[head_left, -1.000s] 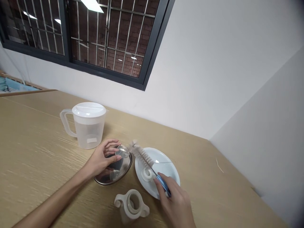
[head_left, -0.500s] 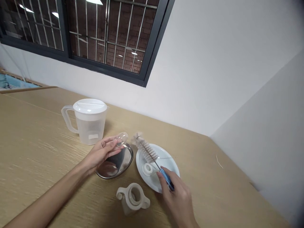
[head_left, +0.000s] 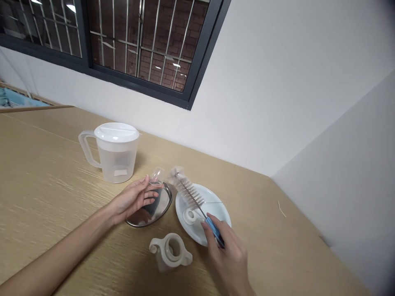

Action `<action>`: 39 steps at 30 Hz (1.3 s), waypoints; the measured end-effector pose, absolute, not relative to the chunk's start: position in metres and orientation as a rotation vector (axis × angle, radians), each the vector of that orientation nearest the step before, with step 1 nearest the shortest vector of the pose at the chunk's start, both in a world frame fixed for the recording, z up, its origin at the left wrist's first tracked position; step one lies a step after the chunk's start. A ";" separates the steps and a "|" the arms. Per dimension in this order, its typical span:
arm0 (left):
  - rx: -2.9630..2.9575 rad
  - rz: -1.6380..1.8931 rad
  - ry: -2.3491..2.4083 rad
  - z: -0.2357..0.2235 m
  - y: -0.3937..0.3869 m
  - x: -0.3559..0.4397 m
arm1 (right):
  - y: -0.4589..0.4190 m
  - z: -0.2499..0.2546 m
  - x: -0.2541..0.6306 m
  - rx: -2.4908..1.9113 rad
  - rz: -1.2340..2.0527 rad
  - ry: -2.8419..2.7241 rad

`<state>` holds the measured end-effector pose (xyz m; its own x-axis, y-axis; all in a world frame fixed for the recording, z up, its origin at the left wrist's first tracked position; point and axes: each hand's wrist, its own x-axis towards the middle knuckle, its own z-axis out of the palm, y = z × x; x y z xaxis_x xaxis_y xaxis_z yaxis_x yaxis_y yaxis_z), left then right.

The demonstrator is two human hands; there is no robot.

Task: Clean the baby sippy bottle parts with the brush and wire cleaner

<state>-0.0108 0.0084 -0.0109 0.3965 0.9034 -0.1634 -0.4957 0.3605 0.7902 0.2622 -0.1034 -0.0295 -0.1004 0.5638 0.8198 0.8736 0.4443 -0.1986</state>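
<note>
My left hand (head_left: pixel 135 198) pinches a small clear plastic cap (head_left: pixel 157 176) by its rim, above a shiny metal tray (head_left: pixel 165 205). The cap's dome points up and its other fingers are spread below. My right hand (head_left: pixel 226 242) is closed around the blue handle of a bottle brush (head_left: pixel 189 190). The white bristles slant up and left over a white plate (head_left: pixel 220 211), the tip close to the cap but apart from it. On the plate lies a white plastic ring (head_left: pixel 190 216). A two-handled baby bottle (head_left: pixel 170 251), without a lid, stands between my forearms.
A lidded translucent pitcher (head_left: pixel 118 158) stands at the back left, near the wall. On the wooden table's right side lies a thin pale strip (head_left: pixel 282 209). A barred window (head_left: pixel 138 45) is set in the wall behind.
My left hand has turned the clear cap from lying sideways to dome up, with its fingers spreading more. The brush stays nearly still in my right hand. The view has shifted slightly.
</note>
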 end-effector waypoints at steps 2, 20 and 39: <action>0.752 0.988 0.689 -0.012 0.009 -0.011 | -0.105 -0.029 0.262 -1.221 -0.431 -1.759; 1.605 1.347 1.047 -0.032 0.017 -0.013 | -0.105 -0.032 0.263 -1.198 -0.360 -1.834; 1.879 1.420 1.027 -0.039 0.017 -0.014 | -0.104 -0.029 0.263 -1.167 -0.341 -1.887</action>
